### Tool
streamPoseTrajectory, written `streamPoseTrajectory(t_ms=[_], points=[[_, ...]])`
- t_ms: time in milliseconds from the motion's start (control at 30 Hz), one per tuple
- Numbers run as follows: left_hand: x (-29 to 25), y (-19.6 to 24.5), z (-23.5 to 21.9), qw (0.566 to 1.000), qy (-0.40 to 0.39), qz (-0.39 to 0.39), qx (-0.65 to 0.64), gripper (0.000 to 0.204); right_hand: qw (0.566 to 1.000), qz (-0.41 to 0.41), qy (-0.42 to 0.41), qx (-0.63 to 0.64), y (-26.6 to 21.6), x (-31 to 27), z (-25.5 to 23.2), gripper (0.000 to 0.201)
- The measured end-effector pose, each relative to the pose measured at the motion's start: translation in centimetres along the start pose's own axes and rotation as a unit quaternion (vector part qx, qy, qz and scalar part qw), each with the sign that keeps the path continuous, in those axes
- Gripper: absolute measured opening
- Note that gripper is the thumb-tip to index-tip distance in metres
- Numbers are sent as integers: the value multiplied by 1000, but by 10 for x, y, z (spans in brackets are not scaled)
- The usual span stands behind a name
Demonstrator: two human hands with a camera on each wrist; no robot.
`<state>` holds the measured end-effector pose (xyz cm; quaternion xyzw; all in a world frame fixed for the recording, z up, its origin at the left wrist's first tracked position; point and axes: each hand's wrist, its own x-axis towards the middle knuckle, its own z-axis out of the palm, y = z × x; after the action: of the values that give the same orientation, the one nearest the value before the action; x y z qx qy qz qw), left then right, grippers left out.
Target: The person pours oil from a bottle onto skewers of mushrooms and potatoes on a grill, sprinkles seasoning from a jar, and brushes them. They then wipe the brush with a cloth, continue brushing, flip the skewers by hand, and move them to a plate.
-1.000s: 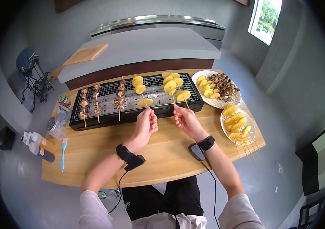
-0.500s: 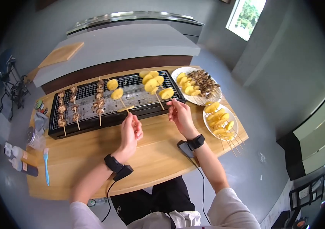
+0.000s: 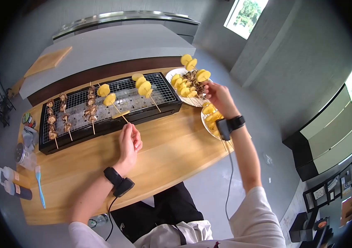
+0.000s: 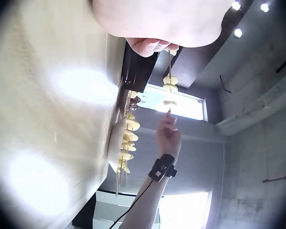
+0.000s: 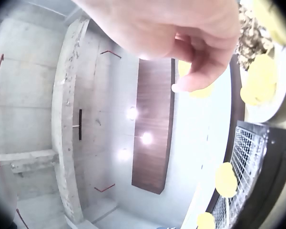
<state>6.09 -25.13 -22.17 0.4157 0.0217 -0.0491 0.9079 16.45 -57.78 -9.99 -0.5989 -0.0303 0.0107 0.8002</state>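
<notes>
My right hand (image 3: 221, 99) pinches the lower end of a potato-slice skewer (image 3: 191, 65) and holds it up over the white plate (image 3: 195, 102) at the back right. At the grill's front edge, my left hand (image 3: 129, 144) pinches the stick end of another potato skewer (image 3: 110, 99), which lies on the black grill (image 3: 147, 115). A further potato skewer (image 3: 144, 88) rests on the mesh towards its right end. Several mushroom skewers (image 3: 90, 105) lie on the left part. In the left wrist view, the raised skewer (image 4: 170, 86) stands above the right hand's fingertips.
Potato and mushroom skewers lie on the back plate. A second plate (image 3: 204, 124) of potato skewers sits partly behind the right wrist. Sauce bottles (image 3: 19, 188), a jar (image 3: 26, 157) and a blue brush (image 3: 40, 188) stand or lie at the left. A grey counter (image 3: 114, 47) runs behind the table.
My right hand has picked a potato skewer up off the grill's right end and carried it right, over the back plate. My left hand stays at its skewer. The head view has turned right.
</notes>
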Motion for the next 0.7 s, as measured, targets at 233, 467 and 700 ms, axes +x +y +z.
streamPoseTrajectory(t_ms=[233,467,700], points=[[1,-1,1,1000,-11,-2,1,23,982,176,-55,38,-30,25,-62,20],[0,0,0,1000,-28,1,15,23,981,189,6,-33,7,70,-71,19],[2,-1,-2,999,-35,4,8,23,951,186,41,-242,9,66,-42,15]])
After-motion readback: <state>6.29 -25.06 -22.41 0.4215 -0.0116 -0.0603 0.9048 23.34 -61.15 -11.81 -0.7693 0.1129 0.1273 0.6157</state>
